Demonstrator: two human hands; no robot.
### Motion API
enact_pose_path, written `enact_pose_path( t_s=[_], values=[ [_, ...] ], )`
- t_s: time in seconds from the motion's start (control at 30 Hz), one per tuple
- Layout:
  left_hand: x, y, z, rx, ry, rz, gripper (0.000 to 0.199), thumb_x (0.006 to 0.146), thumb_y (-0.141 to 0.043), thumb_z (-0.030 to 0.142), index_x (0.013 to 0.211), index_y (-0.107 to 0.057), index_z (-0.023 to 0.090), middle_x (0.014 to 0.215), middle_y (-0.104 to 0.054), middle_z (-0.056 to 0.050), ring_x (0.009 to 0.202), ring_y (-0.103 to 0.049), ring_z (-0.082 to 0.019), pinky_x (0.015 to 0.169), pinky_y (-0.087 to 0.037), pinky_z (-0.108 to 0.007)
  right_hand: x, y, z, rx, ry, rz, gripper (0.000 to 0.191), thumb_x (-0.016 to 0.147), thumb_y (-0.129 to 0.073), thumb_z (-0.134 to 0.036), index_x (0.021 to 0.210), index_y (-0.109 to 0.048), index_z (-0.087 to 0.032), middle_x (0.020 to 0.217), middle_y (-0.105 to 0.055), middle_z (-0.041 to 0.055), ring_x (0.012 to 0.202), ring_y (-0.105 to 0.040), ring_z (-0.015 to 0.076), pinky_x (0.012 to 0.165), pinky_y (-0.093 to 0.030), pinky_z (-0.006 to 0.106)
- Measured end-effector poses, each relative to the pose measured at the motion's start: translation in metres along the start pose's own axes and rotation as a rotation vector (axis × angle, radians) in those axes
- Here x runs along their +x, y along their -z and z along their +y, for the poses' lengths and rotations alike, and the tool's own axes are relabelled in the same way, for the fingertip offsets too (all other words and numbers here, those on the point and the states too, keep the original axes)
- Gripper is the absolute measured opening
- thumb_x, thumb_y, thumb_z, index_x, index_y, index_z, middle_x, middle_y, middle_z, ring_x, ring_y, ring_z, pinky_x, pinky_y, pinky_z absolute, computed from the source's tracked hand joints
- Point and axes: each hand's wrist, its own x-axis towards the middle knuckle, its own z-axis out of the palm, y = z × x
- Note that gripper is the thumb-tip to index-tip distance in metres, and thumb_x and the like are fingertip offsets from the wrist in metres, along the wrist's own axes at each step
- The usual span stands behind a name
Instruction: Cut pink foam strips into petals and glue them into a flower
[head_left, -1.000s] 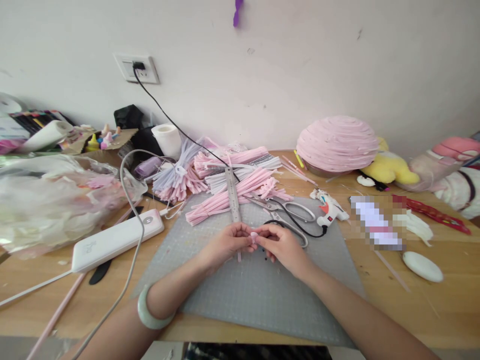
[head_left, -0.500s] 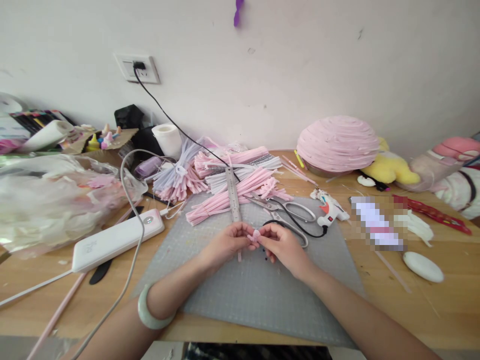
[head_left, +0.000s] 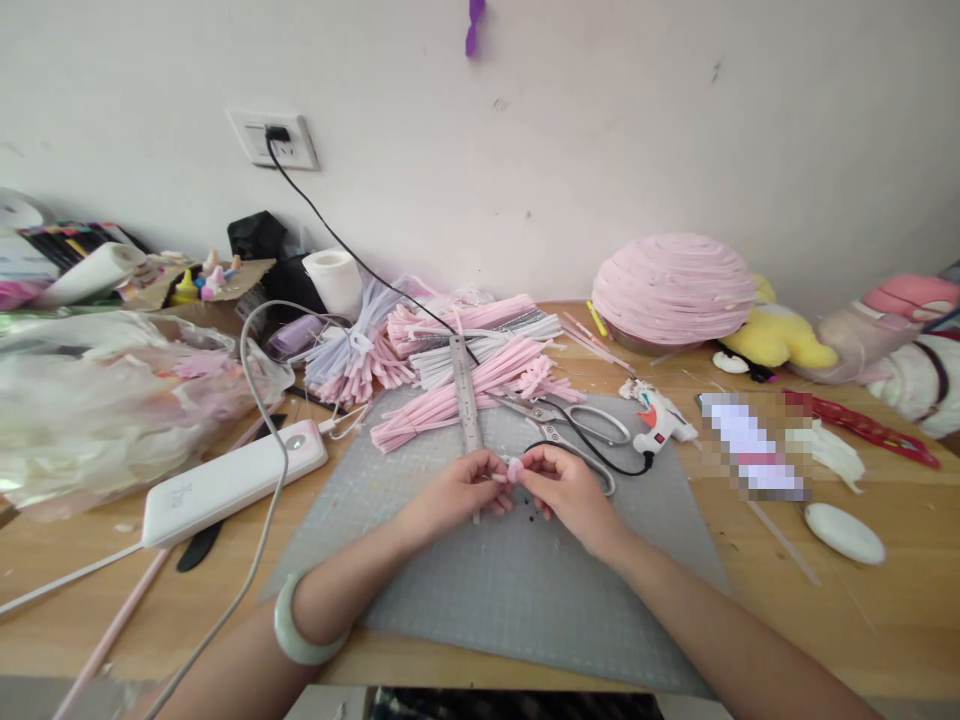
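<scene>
A small, pale pink fuzzy piece, bent into a loop or curl, is pinched between my hands over the grey cutting mat. My right hand grips it between thumb and index finger. From the other side my left hand has its fingers closed on the same piece, though its exact hold is partly hidden. Just beyond the left fingers lies a metal ruler. Grey-handled scissors rest on the mat past my right hand, close to its knuckles.
Bundles of pink pipe cleaners lie at the mat's far edge. A glue gun with a black cord sits right of the scissors. On the left are a white power bank and its cable. A pink dome stands by the wall.
The left fingers have shifted slightly on the pink piece, and more of it shows beside the right fingertips. The right hand stays nearly in place.
</scene>
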Motion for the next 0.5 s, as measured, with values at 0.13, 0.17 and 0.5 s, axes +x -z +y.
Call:
enact_pose_path(
  t_s=[0.13, 0.17, 0.5],
  values=[
    [0.0012, 0.0023, -0.0025, 0.065, -0.015, -0.022, 0.014, 0.065, -0.052, 0.017, 0.079, -0.049, 0.016, 0.063, -0.061, 0.001, 0.056, -0.056, -0.009, 0.044, -0.033, -0.017, -0.0006, 0.0004, -0.0014, -0.003, -0.001, 0.0, 0.014, 0.07, -0.056, -0.03, 0.074, -0.051, -0.017, 0.056, -0.047, -0.0068, 0.04, -0.039, 0.0041, 0.033, -0.031, 0.015],
    [0.0011, 0.0018, -0.0022, 0.073, -0.016, -0.017, 0.014, 0.067, -0.052, 0.02, 0.08, -0.049, 0.016, 0.063, -0.06, 0.001, 0.055, -0.055, -0.009, 0.044, -0.034, -0.017, -0.0008, 0.0004, -0.0019, -0.002, 0.002, -0.008, 0.015, 0.07, -0.056, -0.03, 0.074, -0.051, -0.017, 0.056, -0.046, -0.0068, 0.039, -0.039, 0.004, 0.033, -0.031, 0.015],
    [0.0009, -0.0004, 0.0008, 0.109, -0.064, 0.017, 0.028, 0.07, -0.055, 0.043, 0.072, -0.045, 0.017, 0.056, -0.055, 0.004, 0.048, -0.048, -0.007, 0.044, -0.033, -0.017, -0.0006, 0.0005, -0.002, 0.003, 0.011, -0.02, 0.017, 0.072, -0.054, -0.034, 0.076, -0.051, -0.018, 0.058, -0.048, -0.0053, 0.042, -0.042, 0.0055, 0.036, -0.033, 0.017]
  ],
)
